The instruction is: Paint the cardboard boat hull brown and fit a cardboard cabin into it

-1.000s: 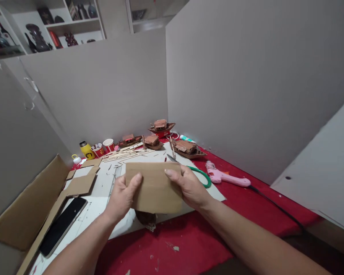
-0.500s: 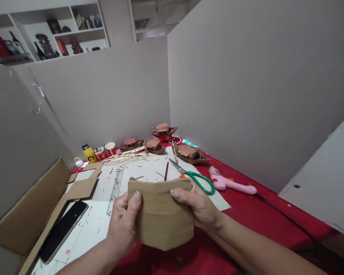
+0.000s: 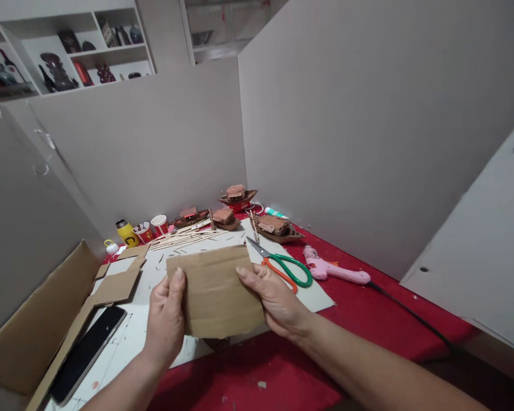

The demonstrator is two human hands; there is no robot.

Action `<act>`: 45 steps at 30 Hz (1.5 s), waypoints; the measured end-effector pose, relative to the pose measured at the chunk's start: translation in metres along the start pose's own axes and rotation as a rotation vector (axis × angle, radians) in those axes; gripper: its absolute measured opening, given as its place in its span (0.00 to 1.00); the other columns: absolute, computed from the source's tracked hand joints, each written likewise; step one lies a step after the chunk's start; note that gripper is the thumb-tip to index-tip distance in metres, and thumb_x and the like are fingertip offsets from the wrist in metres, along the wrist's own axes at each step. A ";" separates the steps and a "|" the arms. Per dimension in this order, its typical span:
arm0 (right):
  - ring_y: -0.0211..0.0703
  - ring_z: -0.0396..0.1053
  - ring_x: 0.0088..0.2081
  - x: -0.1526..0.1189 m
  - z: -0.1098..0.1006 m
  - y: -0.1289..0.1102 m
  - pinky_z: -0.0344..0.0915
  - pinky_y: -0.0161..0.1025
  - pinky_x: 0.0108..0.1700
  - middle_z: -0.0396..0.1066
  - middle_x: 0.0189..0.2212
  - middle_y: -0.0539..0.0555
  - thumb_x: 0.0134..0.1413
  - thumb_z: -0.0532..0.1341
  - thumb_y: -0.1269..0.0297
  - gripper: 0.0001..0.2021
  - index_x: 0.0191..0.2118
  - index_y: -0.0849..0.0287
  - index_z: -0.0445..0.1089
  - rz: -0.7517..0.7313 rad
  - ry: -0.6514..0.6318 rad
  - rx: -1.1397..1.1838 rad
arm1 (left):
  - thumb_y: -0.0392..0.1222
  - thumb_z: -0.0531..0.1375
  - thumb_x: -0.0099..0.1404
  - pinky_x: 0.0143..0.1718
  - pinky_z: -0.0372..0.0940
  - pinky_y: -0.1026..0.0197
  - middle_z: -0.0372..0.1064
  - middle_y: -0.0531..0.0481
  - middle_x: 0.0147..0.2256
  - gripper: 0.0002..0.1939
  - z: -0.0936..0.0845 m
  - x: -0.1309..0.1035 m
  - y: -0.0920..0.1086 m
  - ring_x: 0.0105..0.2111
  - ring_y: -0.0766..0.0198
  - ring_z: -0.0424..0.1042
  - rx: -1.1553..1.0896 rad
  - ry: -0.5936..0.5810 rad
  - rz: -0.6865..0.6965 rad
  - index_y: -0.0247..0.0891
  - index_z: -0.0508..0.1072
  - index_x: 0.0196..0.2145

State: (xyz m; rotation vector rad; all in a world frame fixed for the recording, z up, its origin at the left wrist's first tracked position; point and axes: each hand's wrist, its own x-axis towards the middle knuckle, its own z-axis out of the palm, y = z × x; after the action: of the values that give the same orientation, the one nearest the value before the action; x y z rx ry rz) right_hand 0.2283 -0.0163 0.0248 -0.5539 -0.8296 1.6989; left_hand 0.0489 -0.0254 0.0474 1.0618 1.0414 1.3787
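Note:
A piece of brown cardboard (image 3: 220, 294) is held up between both hands above the front of the table. My left hand (image 3: 168, 314) grips its left edge, the thumb lying on the near face. On the opposite edge my right hand (image 3: 278, 297) pinches it the same way, fingers hidden behind. Just beyond the right hand lie scissors (image 3: 289, 269) with one green and one orange handle. A small dark thing (image 3: 217, 345) peeks out under the cardboard's lower edge; I cannot make out what it is.
Small model boats (image 3: 276, 226) stand at the back, beside thin wooden sticks (image 3: 184, 238). A pink glue gun (image 3: 338, 272) with a black cord lies right. At left are a phone (image 3: 88, 354), cardboard pieces (image 3: 115, 285), paper cups (image 3: 159, 224) and a yellow bottle (image 3: 127, 233).
The cardboard has come up and flatter; its pointed, bent lower edge now looks nearly straight. Both hands still hold its sides. The scissors' orange handle has come into sight, and the view has shifted slightly.

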 end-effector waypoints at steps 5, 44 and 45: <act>0.48 0.78 0.34 -0.009 -0.003 0.002 0.72 0.42 0.41 0.81 0.34 0.57 0.42 0.72 0.49 0.21 0.37 0.61 0.79 0.000 -0.097 -0.071 | 0.59 0.65 0.57 0.39 0.72 0.55 0.80 0.45 0.37 0.24 0.005 -0.007 -0.001 0.42 0.48 0.77 -0.069 -0.101 -0.059 0.38 0.79 0.42; 0.59 0.72 0.41 0.010 -0.105 -0.035 0.57 0.44 0.40 0.75 0.35 0.65 0.47 0.60 0.72 0.20 0.50 0.64 0.66 0.206 0.303 -1.976 | 0.40 0.70 0.53 0.31 0.71 0.67 0.79 0.50 0.37 0.21 -0.025 0.031 0.030 0.34 0.62 0.78 -0.237 -0.042 0.062 0.37 0.75 0.45; 0.59 0.72 0.41 0.014 -0.106 -0.035 0.57 0.43 0.40 0.75 0.35 0.63 0.46 0.61 0.72 0.23 0.51 0.63 0.64 0.220 0.295 -1.981 | 0.40 0.69 0.53 0.32 0.72 0.66 0.79 0.50 0.37 0.20 -0.027 0.032 0.031 0.34 0.62 0.78 -0.237 -0.044 0.056 0.36 0.76 0.44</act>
State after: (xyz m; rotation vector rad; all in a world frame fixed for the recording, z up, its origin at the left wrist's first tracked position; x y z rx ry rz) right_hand 0.3233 0.0281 -0.0156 -2.1145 -2.0811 0.3418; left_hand 0.0140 0.0039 0.0734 0.9472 0.7990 1.4766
